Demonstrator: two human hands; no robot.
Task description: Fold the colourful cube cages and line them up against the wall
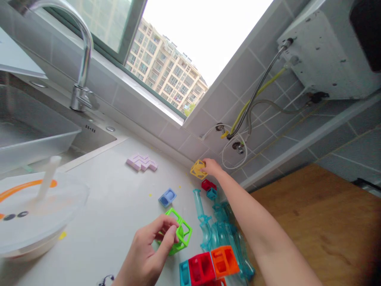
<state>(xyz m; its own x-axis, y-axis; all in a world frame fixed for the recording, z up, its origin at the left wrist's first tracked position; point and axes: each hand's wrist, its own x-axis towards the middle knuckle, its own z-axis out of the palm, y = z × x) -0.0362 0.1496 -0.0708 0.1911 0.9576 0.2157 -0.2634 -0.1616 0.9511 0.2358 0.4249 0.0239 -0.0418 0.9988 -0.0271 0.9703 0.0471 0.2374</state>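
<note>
Head view, kitchen counter, items as we find them.

Containers: we note a clear plastic tub (35, 145) sitting in the sink (98, 137) under the chrome faucet (81, 51); we cannot tell what it holds. At the left edge we log a translucent white bowl (38, 218) with an orange stripe, a white stick-like handle standing up from it; its contents are hidden behind the cloudy wall.

Loose pieces on the pale counter (113, 222): a pink zigzag block (142, 163) near the wall; a blue square block (167, 197) in the middle; a red block (208, 184) and a small teal block (212, 193) just beside each other under our right forearm; clear teal tube pieces (222, 232) lying in a bunch; and a joined row of cube frames, teal, red and orange (208, 264), at the near edge, touching the tubes.

Hands: our left hand (149, 254) is low in the view, fingers curled, thumb and fingertips pinching a green cube frame (178, 234) that rests tilted on the counter beside the tubes. Our right hand (212, 167) is stretched far forward, arm nearly straight, fingers closed on a yellow cube frame (198, 169) close to the tiled wall, below the loose hoses and valves (235, 141).
</note>
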